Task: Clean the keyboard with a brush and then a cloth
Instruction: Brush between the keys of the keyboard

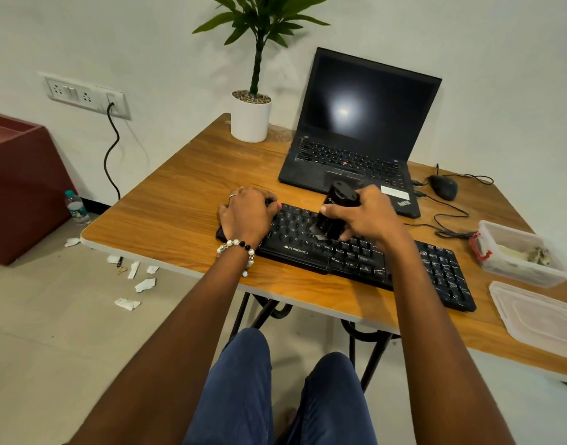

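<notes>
Nearest you: your knees fill the bottom edge, both forearms reaching over the table
Keyboard: lies slanted near the front edge; your arms hide parts of it
Left hand: curled over the keyboard's far left corner, fingertips mostly hidden
Right hand: fingers wrapped round the brush, its bristle end blurred against the middle keys
Right edge: tub and lid, both cut off
Farther back: laptop, mouse, potted plant cropped at the top
</notes>
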A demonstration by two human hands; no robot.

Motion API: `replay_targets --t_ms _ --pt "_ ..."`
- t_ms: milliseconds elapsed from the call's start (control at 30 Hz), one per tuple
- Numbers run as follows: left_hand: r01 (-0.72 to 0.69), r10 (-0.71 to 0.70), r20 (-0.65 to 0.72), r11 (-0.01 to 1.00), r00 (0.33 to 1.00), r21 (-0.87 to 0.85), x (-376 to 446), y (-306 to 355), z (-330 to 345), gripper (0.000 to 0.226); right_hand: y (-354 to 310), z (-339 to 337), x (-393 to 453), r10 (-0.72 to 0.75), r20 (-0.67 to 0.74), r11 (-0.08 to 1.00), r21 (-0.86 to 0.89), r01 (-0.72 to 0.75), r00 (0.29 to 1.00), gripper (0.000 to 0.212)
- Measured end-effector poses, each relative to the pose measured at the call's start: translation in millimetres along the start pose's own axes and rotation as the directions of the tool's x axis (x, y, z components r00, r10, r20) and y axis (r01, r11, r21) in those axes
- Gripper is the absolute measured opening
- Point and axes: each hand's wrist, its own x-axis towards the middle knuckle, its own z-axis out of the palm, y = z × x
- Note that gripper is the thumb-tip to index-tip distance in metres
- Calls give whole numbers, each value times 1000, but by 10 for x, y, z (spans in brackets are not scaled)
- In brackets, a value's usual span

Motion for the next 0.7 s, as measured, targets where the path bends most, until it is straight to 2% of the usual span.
replay_targets --t_ms 67,133,267,333,433,500,567,600,700 --pt "1 -1 1 1000 1000 -1 2 -2 -4 23 -58 -48 27 1 -25 994 -107 -4 1000 40" --pt "2 -2 3 1000 1000 -3 -2 0 -5 23 -121 14 27 -53 -65 992 -115 45 996 36" --pt "7 -7 -2 1000 1000 -9 -2 -2 1 23 -64 224 -22 -82 -39 971 223 89 996 29" --pt "8 -8 1 1000 1000 -9 2 -1 2 23 38 229 -32 -47 -52 967 246 59 998 30" --pt "-2 2 6 1000 1000 -6 -2 -1 2 22 98 94 -24 12 -85 986 167 2 996 32" --pt "0 0 6 1000 1000 -9 -3 -1 -4 23 57 -4 19 41 -112 999 18 -39 993 37" --pt "1 -1 5 1000 1000 -3 -3 -1 -10 22 -39 -28 51 31 -163 993 -109 -49 986 40" --pt "-1 1 5 1000 1000 4 -5 2 -11 22 -82 -9 67 8 -189 993 -111 -29 982 39" --pt "-5 5 1 1000 1000 9 -6 5 -9 23 -190 167 91 -28 -248 991 121 60 968 29"
